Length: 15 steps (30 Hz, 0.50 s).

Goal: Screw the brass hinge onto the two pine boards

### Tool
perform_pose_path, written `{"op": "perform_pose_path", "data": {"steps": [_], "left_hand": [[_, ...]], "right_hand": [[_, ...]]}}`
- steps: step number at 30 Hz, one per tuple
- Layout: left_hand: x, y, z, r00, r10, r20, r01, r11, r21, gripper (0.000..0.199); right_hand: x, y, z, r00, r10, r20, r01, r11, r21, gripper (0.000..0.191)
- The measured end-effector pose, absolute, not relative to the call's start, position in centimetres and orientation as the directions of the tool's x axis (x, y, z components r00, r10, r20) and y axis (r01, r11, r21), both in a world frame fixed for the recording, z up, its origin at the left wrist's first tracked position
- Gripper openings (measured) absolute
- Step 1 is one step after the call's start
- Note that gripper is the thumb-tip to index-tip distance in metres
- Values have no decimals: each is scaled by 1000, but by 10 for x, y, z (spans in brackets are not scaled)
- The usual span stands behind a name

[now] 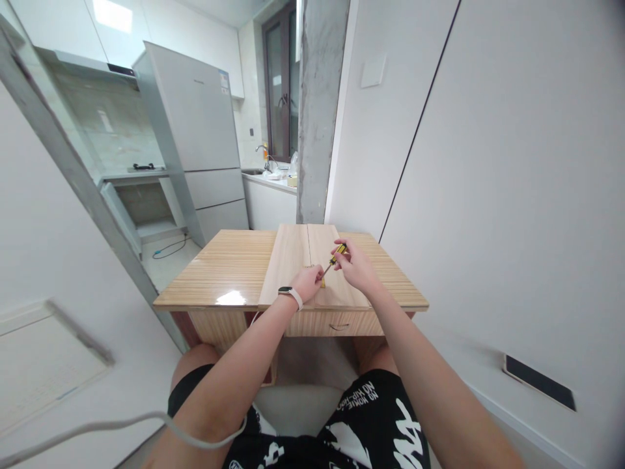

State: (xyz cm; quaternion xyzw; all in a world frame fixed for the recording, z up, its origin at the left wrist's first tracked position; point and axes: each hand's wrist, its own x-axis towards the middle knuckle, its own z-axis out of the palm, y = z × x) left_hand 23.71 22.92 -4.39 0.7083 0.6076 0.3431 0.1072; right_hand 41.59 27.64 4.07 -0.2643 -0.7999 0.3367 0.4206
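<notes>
While gripping a yellow-and-black screwdriver [338, 253] in right hand [358, 267] above wooden boards [289, 257], curling left hand [307, 283] over them with unclear grasp.

The only words that can be read stand on the black shorts [385, 423] at the bottom of the frame, right of centre: small white capitals [360, 396] on a slant, giving "NO MOVIE" and "NO HIP-HO", with the end of the second line unclear. Below and to the right on the same shorts, large white brush-like lettering [409, 433] is too distorted to make out, and a small white print [235, 464] at the bottom edge, left of centre, cannot be read either. In the upper left, the grey fridge [208, 124] bears a short dark brand mark [198, 82] and, near its door's upper right corner, blue-and-white stickers [224, 82], all too small to read.
</notes>
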Motion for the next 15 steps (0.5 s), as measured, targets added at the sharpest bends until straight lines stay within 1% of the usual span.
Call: {"op": "perform_pose_path", "data": {"steps": [4, 9, 12, 15], "left_hand": [[236, 228, -43, 29, 934, 357, 781, -245, 575, 23], [235, 228, -45, 19, 931, 364, 769, -246, 590, 21], [234, 228, -47, 16, 931, 365, 756, -251, 605, 20], [234, 229, -49, 16, 928, 371, 746, -258, 614, 20]], "right_hand": [[414, 279, 45, -545, 699, 462, 177, 635, -752, 27], [412, 281, 58, -618, 658, 430, 196, 659, -726, 24], [411, 284, 63, -653, 648, 391, 212, 653, -728, 25], [410, 287, 66, -683, 626, 375, 192, 650, -735, 28]]}}
